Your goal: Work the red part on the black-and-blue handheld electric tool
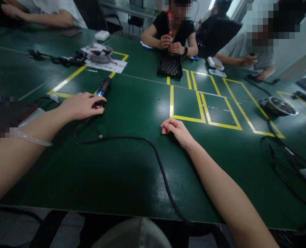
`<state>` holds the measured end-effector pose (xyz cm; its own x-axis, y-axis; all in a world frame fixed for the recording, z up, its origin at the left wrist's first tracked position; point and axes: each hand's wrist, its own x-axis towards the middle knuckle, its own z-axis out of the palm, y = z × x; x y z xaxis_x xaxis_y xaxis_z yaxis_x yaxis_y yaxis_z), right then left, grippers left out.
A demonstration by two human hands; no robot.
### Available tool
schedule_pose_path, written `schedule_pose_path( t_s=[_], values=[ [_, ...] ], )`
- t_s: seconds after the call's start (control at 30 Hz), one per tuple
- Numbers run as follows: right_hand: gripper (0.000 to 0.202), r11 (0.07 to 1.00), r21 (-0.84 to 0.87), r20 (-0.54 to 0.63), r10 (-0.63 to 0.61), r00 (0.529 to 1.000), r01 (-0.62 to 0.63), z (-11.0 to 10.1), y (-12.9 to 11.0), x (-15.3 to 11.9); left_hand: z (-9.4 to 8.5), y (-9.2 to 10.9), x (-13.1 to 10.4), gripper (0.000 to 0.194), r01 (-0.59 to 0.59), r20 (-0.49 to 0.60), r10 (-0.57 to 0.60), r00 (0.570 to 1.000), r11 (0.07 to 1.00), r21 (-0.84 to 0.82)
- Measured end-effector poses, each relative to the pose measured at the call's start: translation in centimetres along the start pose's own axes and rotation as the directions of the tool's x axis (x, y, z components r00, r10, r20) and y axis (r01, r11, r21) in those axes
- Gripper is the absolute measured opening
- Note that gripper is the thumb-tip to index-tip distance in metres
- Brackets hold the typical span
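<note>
My left hand lies around the lower end of a black cylindrical cable connector with a blue band, its thumb and fingers closed on it. Small red and orange parts, perhaps wires, show between the fingers. A thick black cable runs from under this hand, loops on the green table and drops over the near edge. A thin lead with a ring terminal branches off near the loop. My right hand rests on the table with fingers curled in, and nothing shows in them.
Yellow tape rectangles mark the table. Across it, a person in black holds a red-handled tool above a black tray. A metal bowl stands on paper at the back left. Another round metal container and coiled cables lie right.
</note>
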<state>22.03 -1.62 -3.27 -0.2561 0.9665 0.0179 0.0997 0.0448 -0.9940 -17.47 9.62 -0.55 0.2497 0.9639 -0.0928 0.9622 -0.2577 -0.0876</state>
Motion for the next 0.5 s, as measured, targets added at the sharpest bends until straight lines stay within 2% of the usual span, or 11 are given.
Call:
schedule_pose_path(
  t_s=[0.13, 0.23, 0.37, 0.5],
  values=[
    [0.019, 1.000, -0.004, 0.003, 0.000, 1.000, 0.000, 0.1, 0.1, 0.0, 0.1, -4.0, 1.9, 0.066, 0.064, 0.078, -0.078, 0.994, 0.985, 0.163],
    [0.020, 1.000, -0.006, 0.004, -0.006, 1.000, 0.006, 0.1, 0.2, 0.1, -0.2, -5.5, 2.8, 0.070, 0.149, 0.127, -0.176, 0.976, 0.969, 0.196],
    [0.020, 1.000, -0.019, 0.001, -0.015, 1.000, 0.015, 0.1, 0.3, 0.0, -0.3, -6.2, 3.2, 0.080, 0.247, 0.195, -0.282, 0.939, 0.951, 0.187],
    [0.021, 1.000, -0.018, 0.005, -0.014, 1.000, 0.014, 0.2, 0.4, 0.0, -0.4, -5.9, 3.0, 0.082, 0.240, 0.215, -0.277, 0.937, 0.953, 0.183]
  ],
)
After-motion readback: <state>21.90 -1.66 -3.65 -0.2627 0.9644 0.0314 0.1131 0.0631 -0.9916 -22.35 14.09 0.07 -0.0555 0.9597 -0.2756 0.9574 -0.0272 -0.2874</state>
